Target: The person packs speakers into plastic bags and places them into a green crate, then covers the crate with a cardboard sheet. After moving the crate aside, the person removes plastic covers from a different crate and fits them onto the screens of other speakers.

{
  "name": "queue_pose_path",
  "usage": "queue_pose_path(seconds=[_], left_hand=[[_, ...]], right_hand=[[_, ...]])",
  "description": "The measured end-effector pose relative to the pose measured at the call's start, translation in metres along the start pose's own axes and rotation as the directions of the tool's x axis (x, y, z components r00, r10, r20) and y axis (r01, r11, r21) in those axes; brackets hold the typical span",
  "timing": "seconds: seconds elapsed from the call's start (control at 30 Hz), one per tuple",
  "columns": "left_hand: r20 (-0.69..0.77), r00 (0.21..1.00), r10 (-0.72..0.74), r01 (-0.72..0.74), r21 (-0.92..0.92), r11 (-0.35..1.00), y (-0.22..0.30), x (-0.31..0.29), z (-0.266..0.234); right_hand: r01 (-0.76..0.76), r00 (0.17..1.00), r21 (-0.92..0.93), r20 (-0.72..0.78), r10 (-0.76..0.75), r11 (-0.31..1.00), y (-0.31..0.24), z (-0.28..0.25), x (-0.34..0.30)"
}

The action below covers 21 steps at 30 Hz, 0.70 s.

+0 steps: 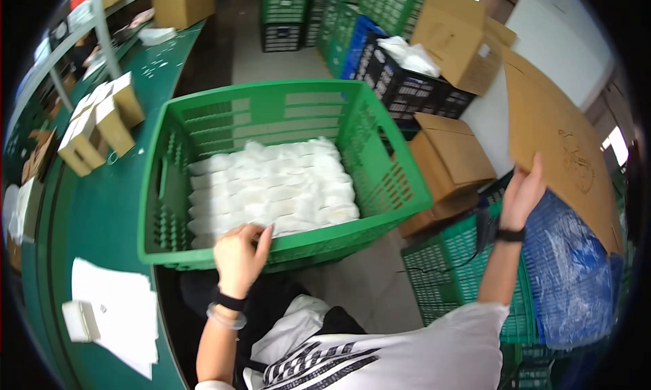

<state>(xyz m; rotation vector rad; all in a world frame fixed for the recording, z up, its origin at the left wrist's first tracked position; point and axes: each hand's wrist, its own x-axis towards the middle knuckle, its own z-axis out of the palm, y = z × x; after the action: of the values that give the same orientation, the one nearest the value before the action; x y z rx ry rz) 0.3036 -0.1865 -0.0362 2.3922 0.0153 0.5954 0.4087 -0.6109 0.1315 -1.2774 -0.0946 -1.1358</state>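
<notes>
We see a green crate [271, 87] with rows of white bundles [274, 186] laid inside — left hand [237, 260] at its near edge, grip unclear, right hand [523, 197] clamped on a cardboard sheet [553, 132] outside it

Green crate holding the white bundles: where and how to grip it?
Best by its handle slots: left slot and right slot, one hand from each side, fingers through from outside. They face each other just under the rim; the crate stands upright and the white bundles lie low, so a level two-handed hold looks steadiest.
</notes>
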Motion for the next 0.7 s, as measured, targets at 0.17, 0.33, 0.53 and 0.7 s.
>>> queue_pose_path(seconds=[0.17,0.33,0.53,0.7], left_hand=[[0.206,0.963,-0.174,0.254,-0.91,0.327,0.052,-0.013,-0.017],[-0.099,0.945,-0.31,-0.012,-0.963,0.27,0.033,-0.012,-0.049],[0.09,0.887,-0.454,0.194,-0.963,0.188,-0.028,-0.025,-0.116],[0.265,0.809,-0.524,0.311,-0.95,0.0,-0.071,-0.032,-0.094]], right_hand=[[0.433,0.896,-0.58,0.36,-0.259,0.69,0.007,0.041,-0.21],[0.659,0.139,-0.029,0.987,-0.084,0.752,-0.042,0.099,-0.264],[-0.678,0.524,0.272,0.83,0.19,0.683,-0.013,0.024,-0.203],[-0.885,0.432,0.302,0.815,0.385,0.354,0.021,-0.014,-0.133]])
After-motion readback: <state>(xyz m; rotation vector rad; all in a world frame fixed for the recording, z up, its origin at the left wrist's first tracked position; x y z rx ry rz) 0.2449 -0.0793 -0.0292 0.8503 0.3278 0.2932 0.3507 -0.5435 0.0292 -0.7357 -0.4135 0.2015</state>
